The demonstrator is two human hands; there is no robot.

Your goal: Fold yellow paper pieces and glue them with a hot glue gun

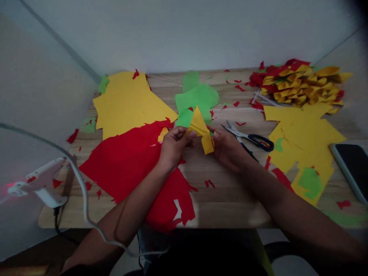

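A folded piece of yellow paper (197, 123) is held up over the middle of the table, creased, with a pointed top and a square flap hanging at its lower right. My left hand (174, 145) pinches its left edge between thumb and fingers. On the other side, my right hand (228, 147) grips its right edge with the thumb and fingertips, which are partly hidden. Just right of my right hand lie scissors (244, 137) with dark handles, their blades parted. Beneath my left forearm spreads a large red sheet (126, 161) with ragged cut edges.
Yellow sheets (123, 103) lie at the back left, cut yellow sheets (307, 134) at the right. Green pieces (198, 96) sit behind my hands. A pile of yellow and red folded shapes (301, 86) fills the back right. A glue gun (43, 184), a cable (82, 180) and a phone (352, 168) flank the workspace.
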